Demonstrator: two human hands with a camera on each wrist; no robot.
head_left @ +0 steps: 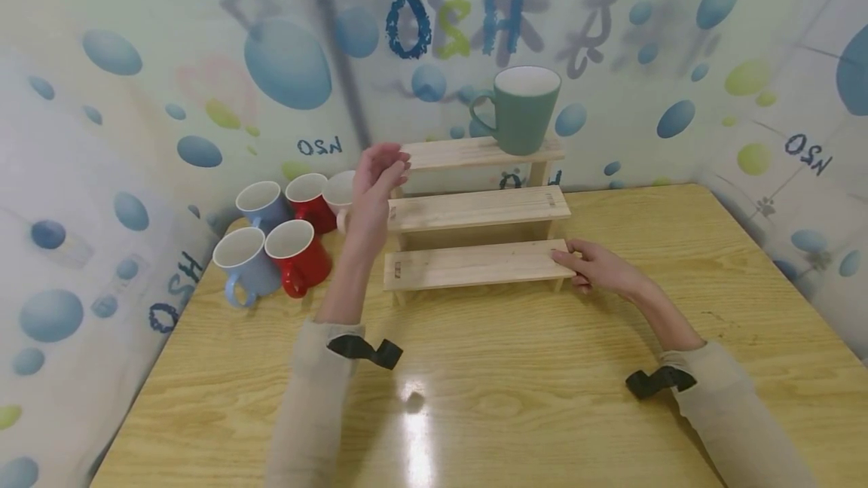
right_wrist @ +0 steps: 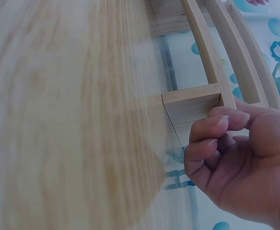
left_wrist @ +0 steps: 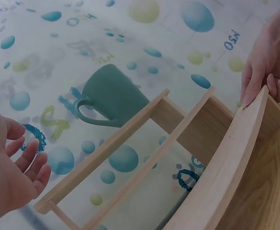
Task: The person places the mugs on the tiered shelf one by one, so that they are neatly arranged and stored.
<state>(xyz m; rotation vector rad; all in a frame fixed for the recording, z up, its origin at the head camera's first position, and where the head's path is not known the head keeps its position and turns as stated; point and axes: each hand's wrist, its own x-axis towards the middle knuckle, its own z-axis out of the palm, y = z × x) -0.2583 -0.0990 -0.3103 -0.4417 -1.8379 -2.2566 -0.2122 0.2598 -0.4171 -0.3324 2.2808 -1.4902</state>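
Wooden rack: we are seeing it standing at the centre of the head frame, slightly to the right, its lowest board lying between our right thumb and fingers.
Right hand: right of centre, we are pinching the right end of that lowest board, the thumb resting on top and the other fingers curling in at its end.
Left hand: just left of centre, we are holding it raised beside the left end of the top board, its free fingers bending loosely and parting a little; the left wrist view is showing it at the left edge, apart from the wood.
Middle board: it is lying between the other two, all three rising in steps toward the wall.
Green mug: above right of centre, it is standing upright on the right part of the top board, its handle pointing left.
Mugs left of the rack: we are seeing two blue mugs, two red mugs and a pale mug, which our left hand is partly hiding.
Sleeves: dark straps are circling both cuffs, lower left and lower right.
Table: its wood-grained top is filling the lower frame.
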